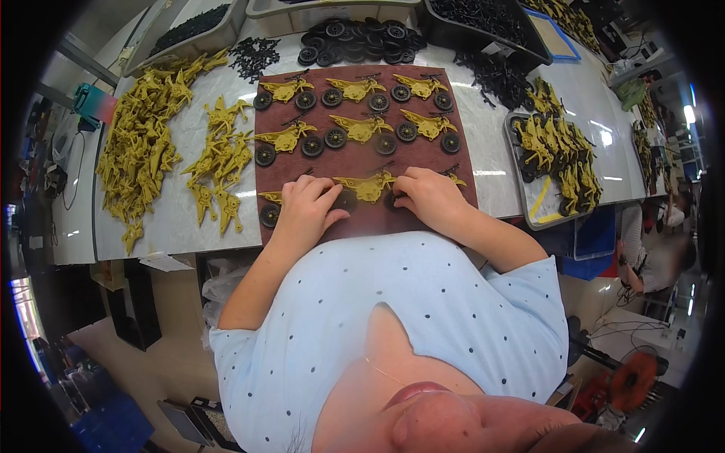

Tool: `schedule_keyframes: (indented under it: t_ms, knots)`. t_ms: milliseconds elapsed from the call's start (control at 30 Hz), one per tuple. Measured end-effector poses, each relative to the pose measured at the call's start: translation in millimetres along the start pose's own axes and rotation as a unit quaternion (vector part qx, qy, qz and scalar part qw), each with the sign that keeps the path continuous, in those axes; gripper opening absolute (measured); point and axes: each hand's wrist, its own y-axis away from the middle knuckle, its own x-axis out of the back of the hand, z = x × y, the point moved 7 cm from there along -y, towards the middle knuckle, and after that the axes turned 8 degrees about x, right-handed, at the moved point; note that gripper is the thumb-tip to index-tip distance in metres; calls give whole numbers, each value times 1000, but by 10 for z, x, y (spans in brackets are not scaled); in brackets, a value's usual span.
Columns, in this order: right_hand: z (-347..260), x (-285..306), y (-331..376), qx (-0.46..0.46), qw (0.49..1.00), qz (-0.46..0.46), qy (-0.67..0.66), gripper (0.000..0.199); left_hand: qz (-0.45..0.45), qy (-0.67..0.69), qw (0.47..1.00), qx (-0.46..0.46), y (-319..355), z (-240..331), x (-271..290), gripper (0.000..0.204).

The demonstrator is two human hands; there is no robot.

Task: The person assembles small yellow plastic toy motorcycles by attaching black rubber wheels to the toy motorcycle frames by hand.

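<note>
Toy motorcycles with yellow bodies and black wheels lie in three rows on a maroon cloth. Both of my hands are at the nearest row, on either side of its middle yellow body. The thumb and forefinger of my left hand bracket a black toy wheel at the body's left end; its other fingers cover part of the motorcycle to the left. My right hand is curled, its fingertips at another black toy wheel at the right end. That hand hides much of the motorcycle beyond it.
Heaps of yellow bodies lie on the left of the table. Behind the cloth are loose black wheels and grey bins. On the right, a tray holds yellow and black motorcycles, with black parts behind.
</note>
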Motion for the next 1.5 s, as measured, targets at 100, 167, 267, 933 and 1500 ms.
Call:
schedule_keyframes:
  t_ms: [100, 167, 267, 933, 1500]
  knots:
    - [11, 18, -3, 4, 1000, 11, -2, 18, -4, -27, 999, -18, -23, 26, 28, 47]
    - [8, 39, -7, -4, 1000, 23, -20, 19, -11, -39, 999, -25, -20, 17, 37, 48]
    - [28, 22, -33, 2, 1000, 25, -15, 19, -12, -43, 999, -23, 12, -37, 37, 49]
    - [1209, 846, -843, -61, 979, 196, -19, 16, 33, -21, 997, -64, -627, 32, 317, 36]
    - [1853, 771, -1809, -66, 957, 252, 129, 14, 54, -212, 941, 260, -2602, -1737, -243, 33]
